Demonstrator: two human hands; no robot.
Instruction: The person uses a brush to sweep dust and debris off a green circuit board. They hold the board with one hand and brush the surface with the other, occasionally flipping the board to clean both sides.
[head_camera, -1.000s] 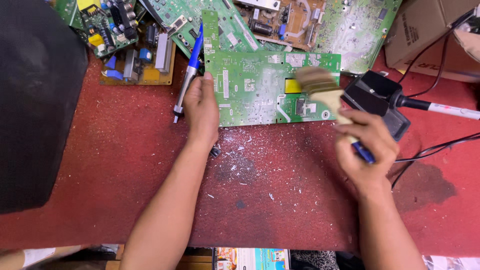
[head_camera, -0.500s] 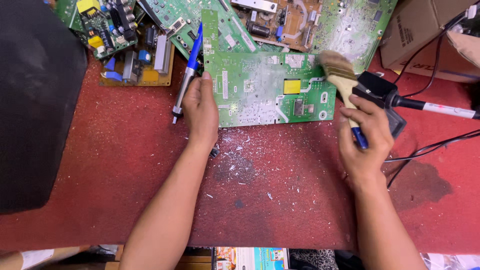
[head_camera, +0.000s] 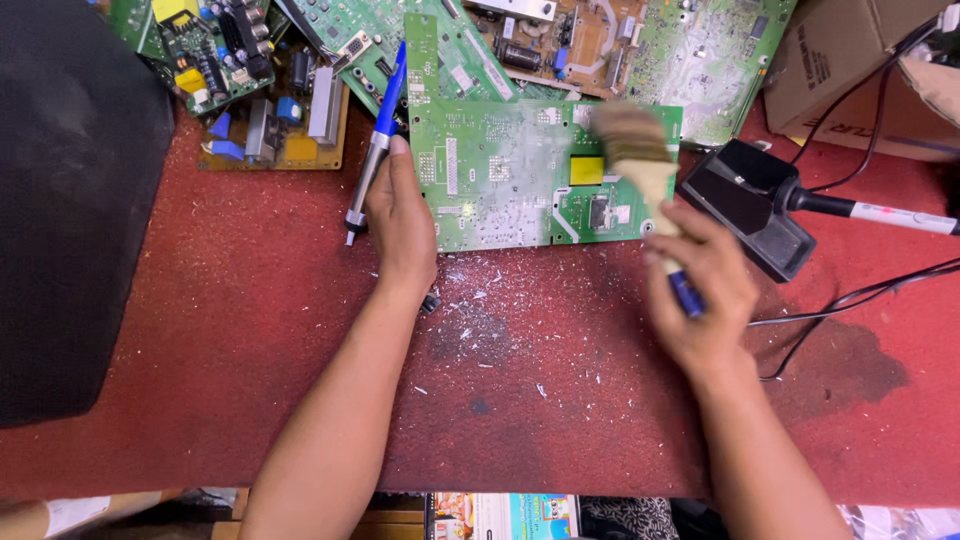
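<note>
Pressing flat on the near-left edge of one green circuit board (head_camera: 520, 175), the left hand (head_camera: 402, 225) lay open, gripping nothing, its fingers beside a single blue-and-silver pen-shaped tool (head_camera: 376, 140) that rested on the red mat (head_camera: 250, 330). The right hand (head_camera: 700, 290) was clenched around one paintbrush (head_camera: 640, 165) with a pale handle and a blue end, its bristles (blurred in this view) over the board's right half, near a yellow patch. The board lay on the mat in front of a pile of other boards (head_camera: 300, 60), at least five, along the far edge. One black stand (head_camera: 750, 205) sat just right of the brush, with one soldering iron (head_camera: 870, 212) reaching in from the right. A cardboard box (head_camera: 850, 70) stood at the far right.
</note>
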